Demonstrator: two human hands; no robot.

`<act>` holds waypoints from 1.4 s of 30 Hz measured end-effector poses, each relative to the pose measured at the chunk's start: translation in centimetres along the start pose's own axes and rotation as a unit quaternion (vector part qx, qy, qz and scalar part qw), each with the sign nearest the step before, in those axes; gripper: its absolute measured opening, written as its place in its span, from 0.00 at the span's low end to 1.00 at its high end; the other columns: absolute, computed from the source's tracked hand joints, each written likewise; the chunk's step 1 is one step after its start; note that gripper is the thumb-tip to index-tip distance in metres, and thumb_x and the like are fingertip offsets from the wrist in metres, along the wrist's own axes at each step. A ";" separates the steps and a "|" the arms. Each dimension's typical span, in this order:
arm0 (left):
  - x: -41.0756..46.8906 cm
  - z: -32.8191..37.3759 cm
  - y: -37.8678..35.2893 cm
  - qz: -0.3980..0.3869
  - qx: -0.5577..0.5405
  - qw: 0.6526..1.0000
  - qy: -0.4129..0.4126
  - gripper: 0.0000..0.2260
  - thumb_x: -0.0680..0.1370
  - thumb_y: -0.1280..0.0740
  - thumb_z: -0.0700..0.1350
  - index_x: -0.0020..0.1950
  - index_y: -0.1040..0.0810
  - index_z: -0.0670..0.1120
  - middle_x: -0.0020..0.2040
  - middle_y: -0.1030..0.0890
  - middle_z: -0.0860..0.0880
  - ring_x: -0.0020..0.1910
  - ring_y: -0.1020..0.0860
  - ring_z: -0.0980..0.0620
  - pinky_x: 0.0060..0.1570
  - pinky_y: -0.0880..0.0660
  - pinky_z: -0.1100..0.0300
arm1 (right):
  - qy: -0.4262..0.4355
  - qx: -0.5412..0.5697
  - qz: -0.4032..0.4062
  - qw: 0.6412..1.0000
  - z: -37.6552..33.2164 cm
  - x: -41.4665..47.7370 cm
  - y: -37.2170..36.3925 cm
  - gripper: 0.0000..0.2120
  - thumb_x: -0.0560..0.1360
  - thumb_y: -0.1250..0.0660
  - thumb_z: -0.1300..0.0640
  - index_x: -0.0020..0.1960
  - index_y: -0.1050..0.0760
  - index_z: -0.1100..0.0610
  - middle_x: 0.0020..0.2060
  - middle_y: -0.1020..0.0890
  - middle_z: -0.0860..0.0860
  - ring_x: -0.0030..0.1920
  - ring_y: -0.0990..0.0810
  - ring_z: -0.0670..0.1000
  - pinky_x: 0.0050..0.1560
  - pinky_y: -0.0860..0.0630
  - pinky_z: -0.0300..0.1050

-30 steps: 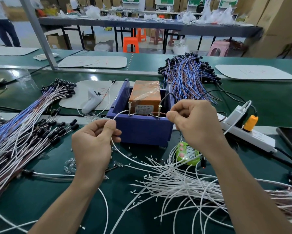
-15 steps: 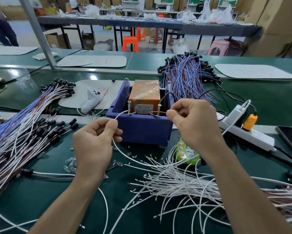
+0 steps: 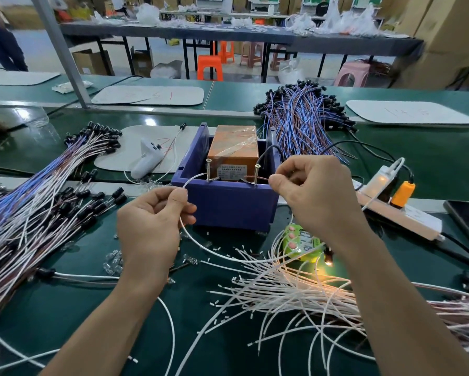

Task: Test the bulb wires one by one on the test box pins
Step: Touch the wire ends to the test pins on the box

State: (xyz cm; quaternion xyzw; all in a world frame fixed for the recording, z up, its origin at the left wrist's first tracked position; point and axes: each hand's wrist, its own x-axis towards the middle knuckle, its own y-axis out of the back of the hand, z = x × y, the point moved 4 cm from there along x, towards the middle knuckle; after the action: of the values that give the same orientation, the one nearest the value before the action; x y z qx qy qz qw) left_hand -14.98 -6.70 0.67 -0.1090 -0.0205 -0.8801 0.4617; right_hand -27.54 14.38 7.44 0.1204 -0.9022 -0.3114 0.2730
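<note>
Pinching white wire (image 3: 214, 251) in left hand (image 3: 151, 223) against left pin (image 3: 208, 169) of test box (image 3: 227, 204), pinching brown wire (image 3: 263, 179) in right hand (image 3: 314, 194) against right pin (image 3: 256, 173), near glowing bulb (image 3: 328, 263) on counter (image 3: 65, 308).

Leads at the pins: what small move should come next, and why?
Probably lift both leads off and set this piece aside. The left hand holds the white wire at the left pin, the right hand the brown wire at the right pin, and a bulb glows beside the green timer.
</note>
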 end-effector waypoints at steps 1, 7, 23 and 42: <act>-0.1 0.1 0.1 0.000 -0.005 1.000 -0.002 0.08 0.79 0.27 0.43 0.40 0.15 0.49 0.32 0.15 0.47 0.27 0.19 0.52 0.30 0.20 0.61 | -0.002 0.001 -0.020 1.000 -0.2 0.0 0.3 0.09 0.74 0.25 0.52 0.36 0.19 0.49 0.26 0.20 0.42 0.25 0.26 0.41 0.30 0.33 0.29; -1.0 1.2 0.1 -0.053 -0.035 0.998 -0.026 0.03 0.72 0.25 0.47 0.38 0.13 0.51 0.29 0.19 0.50 0.29 0.23 0.52 0.31 0.24 0.62 | -0.020 -0.057 -0.178 0.982 -1.4 -0.2 2.6 0.08 0.74 0.25 0.51 0.36 0.18 0.49 0.27 0.18 0.44 0.25 0.24 0.40 0.32 0.29 0.33; -4.7 5.0 -3.7 -0.173 -0.186 0.951 0.178 0.05 0.83 0.34 0.43 0.47 0.21 0.45 0.39 0.13 0.46 0.27 0.18 0.54 0.25 0.23 0.65 | -0.044 -0.249 -0.419 0.872 -3.6 -8.2 7.6 0.18 0.65 0.27 0.32 0.50 0.21 0.38 0.39 0.17 0.35 0.38 0.19 0.37 0.38 0.22 0.37; -14.4 9.1 -13.8 -0.561 0.215 0.783 -0.162 0.07 0.80 0.33 0.54 0.57 0.19 0.60 0.48 0.15 0.62 0.50 0.18 0.62 0.53 0.22 0.57 | -0.013 -0.420 -0.173 0.891 -1.4 -10.2 11.6 0.13 0.74 0.31 0.58 0.52 0.34 0.50 0.33 0.38 0.44 0.33 0.33 0.51 0.31 0.39 0.45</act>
State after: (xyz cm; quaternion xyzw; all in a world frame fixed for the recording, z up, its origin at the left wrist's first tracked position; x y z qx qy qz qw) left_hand -16.71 14.10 7.35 -0.1168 -0.3408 -0.9261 -0.1117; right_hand -18.95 26.69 11.38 0.1450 -0.6557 -0.7051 0.2279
